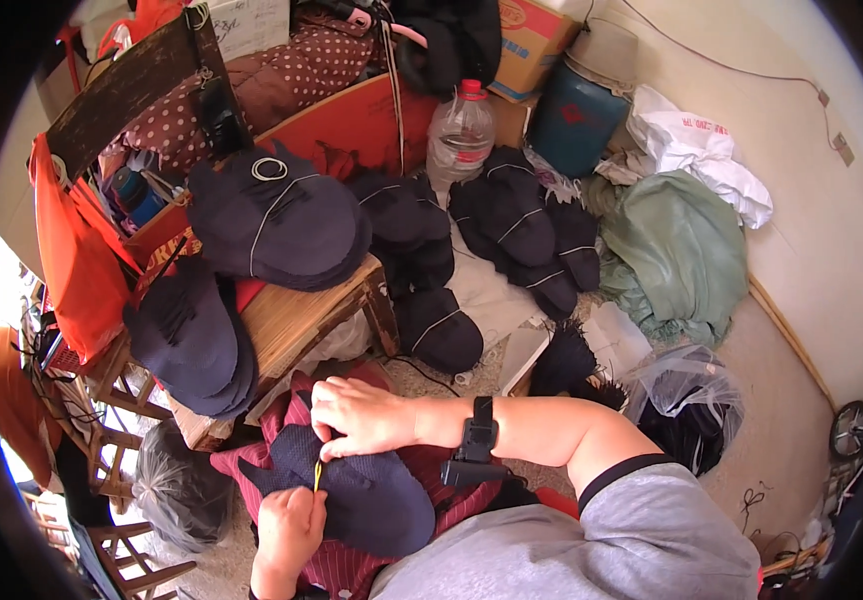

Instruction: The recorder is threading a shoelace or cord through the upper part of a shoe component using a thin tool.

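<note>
Across my lap lies a dark navy fabric piece (pixel 381 500) with a rounded end, resting on maroon striped cloth (pixel 341 565). My left hand (pixel 289 525) is closed at its near left edge, the fingers bent around the lower end of a thin yellow strip or slim tool (pixel 318 474). From the right, my right hand (pixel 363 415) reaches over, its fingertips pinched on the fabric at the yellow thing's upper end. The yellow thing is too small to name surely. A black band with a device (pixel 476 440) is on my right wrist.
Stacks of similar navy pieces (pixel 291 225) tied with pale bands lie on a wooden bench (pixel 301 310); more bundles (pixel 511 225) sit beyond on the floor. A clear bottle (pixel 461 135), green cloth sack (pixel 681 250) and plastic bags (pixel 176 490) stand around. An orange bag (pixel 81 260) hangs left.
</note>
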The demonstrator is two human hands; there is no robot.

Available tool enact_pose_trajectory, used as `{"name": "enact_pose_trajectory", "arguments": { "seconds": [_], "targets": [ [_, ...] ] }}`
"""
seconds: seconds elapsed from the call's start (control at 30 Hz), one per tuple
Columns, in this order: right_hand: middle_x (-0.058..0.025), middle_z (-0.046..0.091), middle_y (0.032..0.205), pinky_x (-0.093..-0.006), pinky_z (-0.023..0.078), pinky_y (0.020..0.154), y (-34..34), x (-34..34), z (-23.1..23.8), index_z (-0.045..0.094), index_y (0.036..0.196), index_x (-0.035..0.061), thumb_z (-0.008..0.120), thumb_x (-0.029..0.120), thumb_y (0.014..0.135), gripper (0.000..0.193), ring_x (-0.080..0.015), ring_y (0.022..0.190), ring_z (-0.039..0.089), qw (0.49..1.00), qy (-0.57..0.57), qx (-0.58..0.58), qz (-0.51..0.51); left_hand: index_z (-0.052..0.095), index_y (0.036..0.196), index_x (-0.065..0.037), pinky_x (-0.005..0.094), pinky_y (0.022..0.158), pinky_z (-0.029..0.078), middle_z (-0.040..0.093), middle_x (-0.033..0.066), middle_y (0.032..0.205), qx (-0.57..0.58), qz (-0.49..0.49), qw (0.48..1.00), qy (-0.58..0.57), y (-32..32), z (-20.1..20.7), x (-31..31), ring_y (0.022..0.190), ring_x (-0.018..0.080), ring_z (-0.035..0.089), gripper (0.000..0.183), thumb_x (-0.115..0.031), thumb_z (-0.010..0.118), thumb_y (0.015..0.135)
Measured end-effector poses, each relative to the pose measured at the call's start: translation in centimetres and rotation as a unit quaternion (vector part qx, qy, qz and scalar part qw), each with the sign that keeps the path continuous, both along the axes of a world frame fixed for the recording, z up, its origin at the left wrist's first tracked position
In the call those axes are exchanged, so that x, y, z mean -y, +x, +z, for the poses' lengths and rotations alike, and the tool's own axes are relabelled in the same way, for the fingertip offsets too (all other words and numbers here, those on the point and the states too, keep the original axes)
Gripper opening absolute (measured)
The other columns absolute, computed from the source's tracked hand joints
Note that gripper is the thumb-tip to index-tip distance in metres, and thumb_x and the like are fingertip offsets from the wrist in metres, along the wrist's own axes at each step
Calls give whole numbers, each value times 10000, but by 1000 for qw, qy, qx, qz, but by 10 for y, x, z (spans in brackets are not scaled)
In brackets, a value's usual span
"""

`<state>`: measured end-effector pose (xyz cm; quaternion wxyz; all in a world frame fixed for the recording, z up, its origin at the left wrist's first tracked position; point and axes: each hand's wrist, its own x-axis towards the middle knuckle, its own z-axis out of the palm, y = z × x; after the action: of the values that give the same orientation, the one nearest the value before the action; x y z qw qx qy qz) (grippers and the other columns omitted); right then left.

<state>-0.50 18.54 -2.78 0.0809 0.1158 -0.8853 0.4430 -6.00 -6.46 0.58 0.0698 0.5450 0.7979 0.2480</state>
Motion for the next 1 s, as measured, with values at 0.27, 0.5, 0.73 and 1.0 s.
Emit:
{"name": "enact_pose_trajectory", "arguments": {
  "seconds": [0.27, 0.5, 0.73, 1.0],
  "targets": [
    [-76, 580, 968, -418, 460, 893, -7, -8, 1, 637, 823, 113, 835, 323, 802, 290, -290, 1002, 567, 999, 23, -17, 18, 667, 784, 19, 330, 750, 532, 625, 201, 1273, 168, 38, 968, 180, 24, 15, 1, 815, 235, 642, 91, -19, 696, 861],
    [-102, 588, 1015, -410, 474, 929, -14, -7, -1, 652, 888, 79, 827, 295, 812, 288, -295, 1049, 574, 999, 9, 32, 41, 665, 1142, 39, 308, 850, 553, 589, 164, 1332, 364, 43, 897, 247, 23, -9, -28, 950, 171, 658, 270, -199, 562, 1066],
    [-74, 581, 993, -400, 471, 946, -10, -15, 3, 652, 865, 93, 880, 291, 778, 314, -278, 1045, 574, 999, -8, 34, 42, 690, 1102, -42, 188, 660, 448, 602, -39, 835, 513, 187, 829, 119, 30, -1, 13, 744, 29, 540, 208, -158, 517, 1099],
    [-117, 536, 1391, -432, 418, 1073, 8, 0, 10, 666, 1312, 135, 815, 214, 836, 505, -315, 1244, 524, 992, 32, -119, 15, 499, 1122, -56, 291, 851, 550, 667, 101, 1072, 634, 92, 716, 278, 49, -4, 16, 947, 152, 672, 64, -64, 538, 1072]
  ]
}}
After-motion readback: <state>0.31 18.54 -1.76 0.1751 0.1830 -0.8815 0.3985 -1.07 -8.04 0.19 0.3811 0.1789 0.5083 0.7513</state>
